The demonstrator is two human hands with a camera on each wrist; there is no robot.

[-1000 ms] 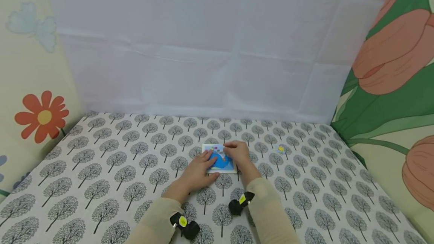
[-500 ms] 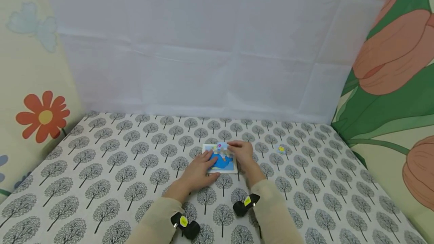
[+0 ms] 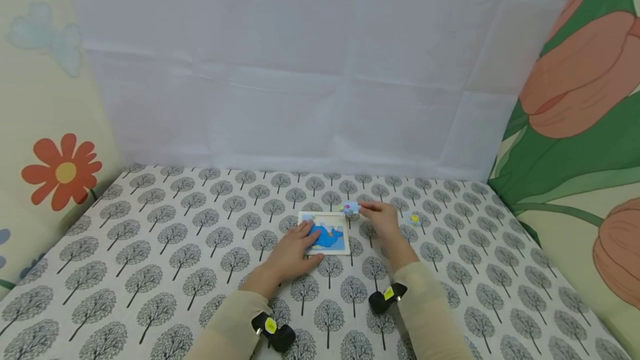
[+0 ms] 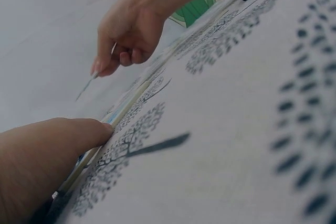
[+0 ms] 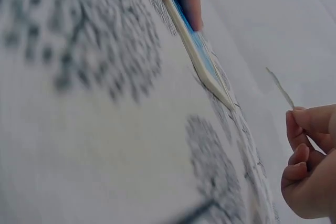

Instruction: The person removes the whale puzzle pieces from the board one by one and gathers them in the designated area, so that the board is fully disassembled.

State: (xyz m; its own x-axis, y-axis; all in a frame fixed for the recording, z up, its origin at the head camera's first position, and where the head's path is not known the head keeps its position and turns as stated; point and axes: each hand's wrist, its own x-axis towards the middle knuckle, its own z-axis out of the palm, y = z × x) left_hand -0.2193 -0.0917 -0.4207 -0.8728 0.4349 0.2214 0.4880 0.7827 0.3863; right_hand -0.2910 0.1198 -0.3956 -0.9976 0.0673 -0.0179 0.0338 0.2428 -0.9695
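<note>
A framed jigsaw puzzle [image 3: 327,238] with a blue whale on it lies on the table in the head view. My left hand [image 3: 292,246] rests on its left side with straight fingers, the thumb at the near edge. Beyond the puzzle's far right corner, my right hand [image 3: 384,222] pinches a thin puzzle piece [image 3: 351,208], light blue with a pink mark. In the right wrist view that piece [image 5: 280,88] shows edge-on between thumb and finger, raised off the table. A pale gap shows along the puzzle's upper part. My left hand covers its left part.
Another puzzle piece [image 3: 414,219], with a yellow shape, lies on the cloth to the right of my right hand. The tree-patterned tablecloth [image 3: 200,254] spreads around the puzzle. A white sheet [image 3: 310,71] hangs behind the table's far edge.
My right hand has lifted a piece from the puzzle's upper part and carried it right and away, past the frame's far right corner. My left hand has stayed in place.
</note>
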